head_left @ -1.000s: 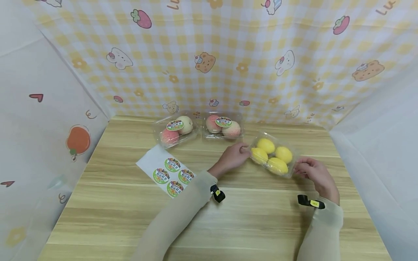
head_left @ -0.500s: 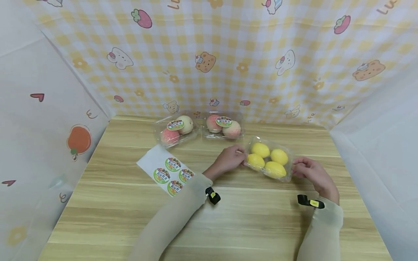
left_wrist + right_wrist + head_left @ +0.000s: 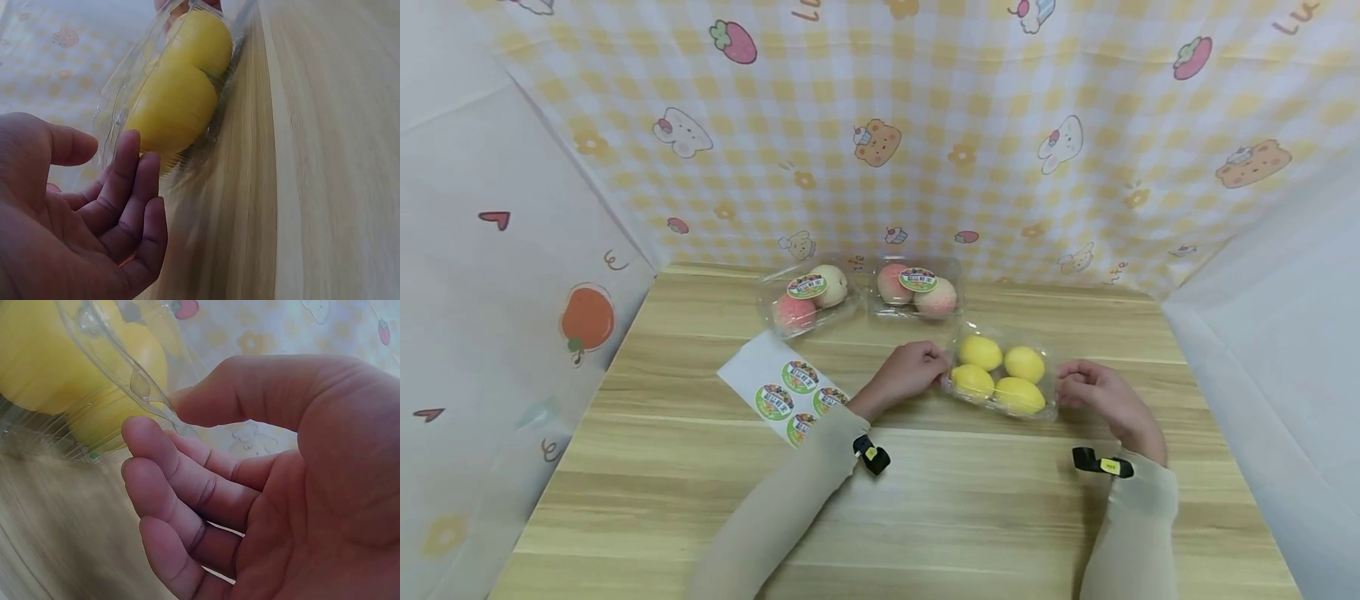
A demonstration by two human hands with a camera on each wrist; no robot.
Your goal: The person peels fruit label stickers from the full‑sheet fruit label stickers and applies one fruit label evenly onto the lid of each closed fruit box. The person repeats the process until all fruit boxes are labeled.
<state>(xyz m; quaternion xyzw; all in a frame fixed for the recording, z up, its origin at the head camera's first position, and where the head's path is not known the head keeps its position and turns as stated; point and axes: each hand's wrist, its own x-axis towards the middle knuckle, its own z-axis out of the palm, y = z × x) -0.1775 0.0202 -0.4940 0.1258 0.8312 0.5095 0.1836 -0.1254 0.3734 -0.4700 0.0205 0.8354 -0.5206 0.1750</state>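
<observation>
A clear plastic box [image 3: 1049, 403] with several yellow lemons [image 3: 977, 353] inside lies on the table between both hands. At its left end is my left hand [image 3: 910, 371]; the left wrist view shows curved fingertips against the plastic and the thumb close to the rim. My right hand [image 3: 1101, 396] holds the opposite end, and in the right wrist view thumb and fingers pinch the thin clear rim [image 3: 140, 387]. The lid bears no sticker. Left of these, a white sheet [image 3: 747, 367] carries several round fruit stickers [image 3: 773, 402], partly covered by the left sleeve.
Two clear boxes stand along the back: the left box [image 3: 848, 310] and the right box [image 3: 880, 313], each with two peaches and a round sticker on top. Behind them hangs a yellow checked cloth [image 3: 962, 183]. The wooden table [image 3: 970, 517] extends toward the front.
The lemon box has slid left and slightly toward the front, turning to lie a little straighter. Both hands have moved left with it, and the left sleeve now covers more of the sticker sheet.
</observation>
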